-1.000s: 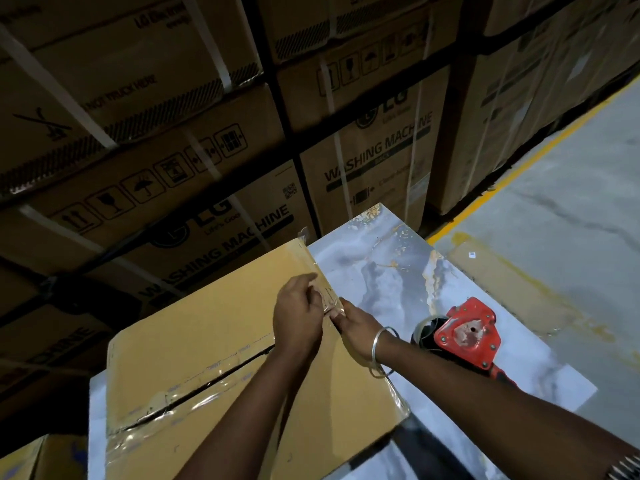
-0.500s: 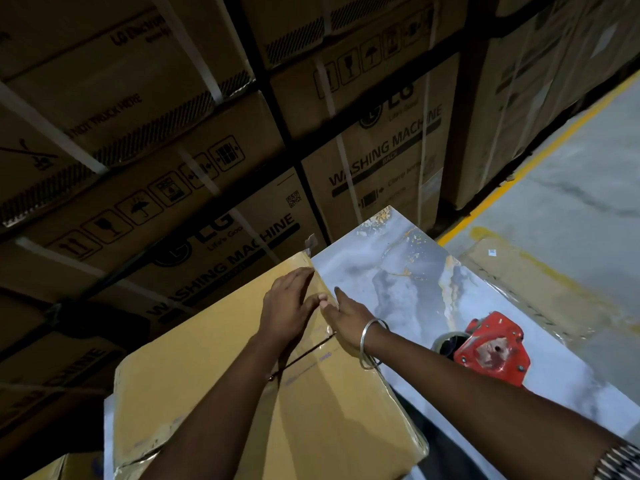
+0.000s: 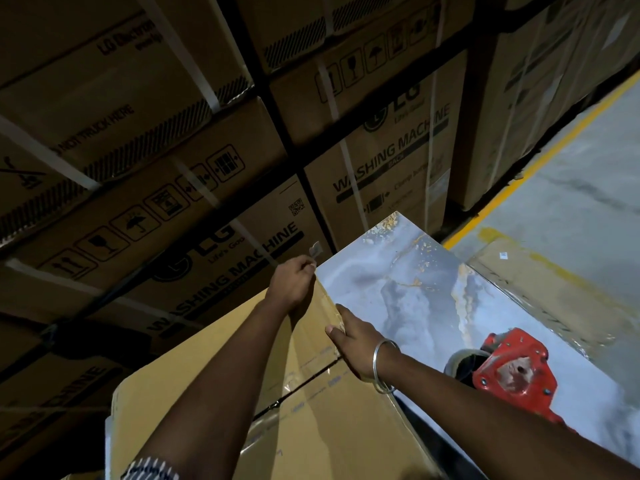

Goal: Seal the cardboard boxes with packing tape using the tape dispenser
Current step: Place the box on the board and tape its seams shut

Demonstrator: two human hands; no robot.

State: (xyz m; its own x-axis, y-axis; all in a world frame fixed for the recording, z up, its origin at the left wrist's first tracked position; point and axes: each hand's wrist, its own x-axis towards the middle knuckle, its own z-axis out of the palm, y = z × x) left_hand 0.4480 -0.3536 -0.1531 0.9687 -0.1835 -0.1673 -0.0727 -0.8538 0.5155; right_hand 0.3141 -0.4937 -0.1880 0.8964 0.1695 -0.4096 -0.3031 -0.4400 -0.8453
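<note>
Resting flat on one tan cardboard box (image 3: 207,393), the right hand (image 3: 356,344) lies with straight fingers pressed along the box's far right edge, over a strip of clear packing tape (image 3: 327,308) that runs up that edge; one metal bangle (image 3: 382,367) circles its wrist. At the box's far corner the left hand (image 3: 292,285) has its fingers curled, pinching the loose end of the tape (image 3: 314,251), which sticks up as a small tab above the fingertips. Across the box top one dark seam between the flaps shows, partly covered by shiny tape. To the right, one red tape dispenser (image 3: 512,372) lies on the marble-patterned worktop (image 3: 408,278), near the right forearm but apart from both hands. Behind stand stacked washing machine cartons (image 3: 391,150), at least four of them strapped with white bands, and one yellow floor line (image 3: 540,157) runs along the grey floor
</note>
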